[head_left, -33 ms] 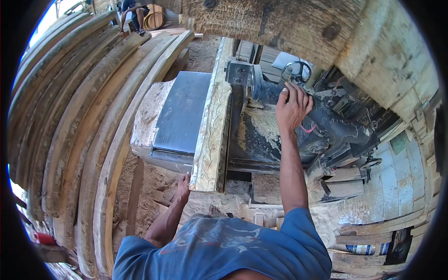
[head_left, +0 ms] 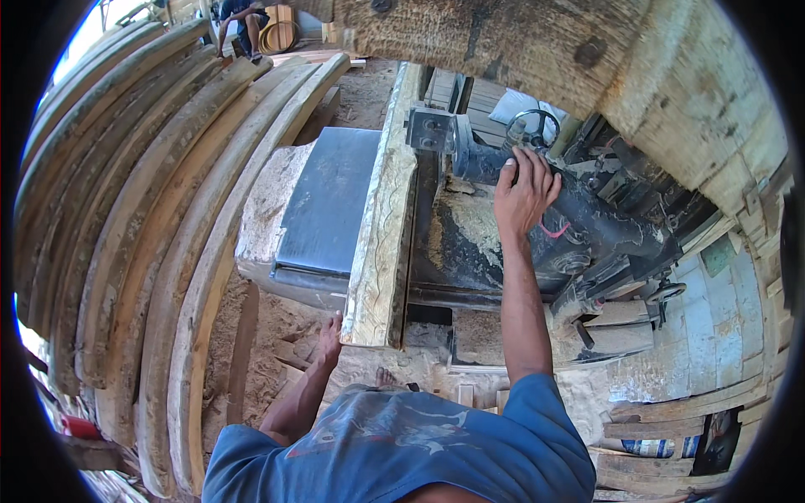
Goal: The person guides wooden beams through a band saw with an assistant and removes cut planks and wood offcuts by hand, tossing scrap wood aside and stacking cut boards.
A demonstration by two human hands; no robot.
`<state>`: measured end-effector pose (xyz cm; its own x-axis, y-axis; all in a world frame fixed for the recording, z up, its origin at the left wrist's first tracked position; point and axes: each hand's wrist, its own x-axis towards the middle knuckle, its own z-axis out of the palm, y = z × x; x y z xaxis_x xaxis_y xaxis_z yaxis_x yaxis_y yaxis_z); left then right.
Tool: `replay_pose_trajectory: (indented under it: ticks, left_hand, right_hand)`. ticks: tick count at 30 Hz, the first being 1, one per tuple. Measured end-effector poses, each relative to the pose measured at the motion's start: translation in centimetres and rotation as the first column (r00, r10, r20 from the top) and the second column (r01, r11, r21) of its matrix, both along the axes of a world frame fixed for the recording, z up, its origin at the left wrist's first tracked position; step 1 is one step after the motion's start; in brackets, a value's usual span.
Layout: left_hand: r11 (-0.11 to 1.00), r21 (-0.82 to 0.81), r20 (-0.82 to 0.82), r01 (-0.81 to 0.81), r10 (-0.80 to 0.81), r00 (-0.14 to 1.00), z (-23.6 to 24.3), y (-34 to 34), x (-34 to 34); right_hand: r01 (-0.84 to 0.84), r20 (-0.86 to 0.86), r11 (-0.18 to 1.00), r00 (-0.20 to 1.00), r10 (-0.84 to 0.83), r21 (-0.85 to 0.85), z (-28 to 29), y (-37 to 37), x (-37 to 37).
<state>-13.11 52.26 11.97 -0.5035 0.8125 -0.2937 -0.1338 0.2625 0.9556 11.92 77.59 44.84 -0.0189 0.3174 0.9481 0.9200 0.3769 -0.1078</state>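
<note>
A long, thick timber beam with a rough pale face stands on edge across the steel table of a woodworking machine. My left hand is at the beam's near end, against its left side, with some fingers hidden. My right arm reaches forward over the dark machine body. There my right hand is curled over an upright handle, whose tip shows above the fingers. A metal block on the machine's arm bears against the beam's right side.
Long curved timbers are stacked along the left. A large wooden board hangs close across the top right. Beyond my right hand is a black handwheel. Sawdust and offcuts litter the ground. Another person sits far back left.
</note>
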Motion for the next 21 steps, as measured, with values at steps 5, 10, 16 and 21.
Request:
replay_pose_trajectory:
  ticks: [5,10,16,21]
  left_hand:
    - [0.982,0.114,-0.182,0.147,-0.125,0.975,-0.5,-6.0,1.2]
    - [0.98,0.088,0.263,0.179,-0.196,0.945,3.6,-10.0,3.2]
    - [0.973,-0.04,0.31,0.229,-0.206,0.928,2.7,-14.9,3.7]
    - [0.913,-0.165,0.614,0.372,-0.2,0.763,2.1,-18.9,3.7]
  right_hand:
    - [-0.224,-0.161,0.974,0.963,0.218,-0.021,-4.2,-5.2,-2.0]
    - [-0.501,-0.577,0.646,0.809,0.113,-0.576,-21.2,-13.2,-3.1]
    - [-0.912,-0.597,-0.266,0.407,-0.692,-0.313,-31.2,-29.0,-2.5]
    - [-0.968,-0.573,-0.242,0.161,-0.803,0.068,-33.2,-36.8,-2.7]
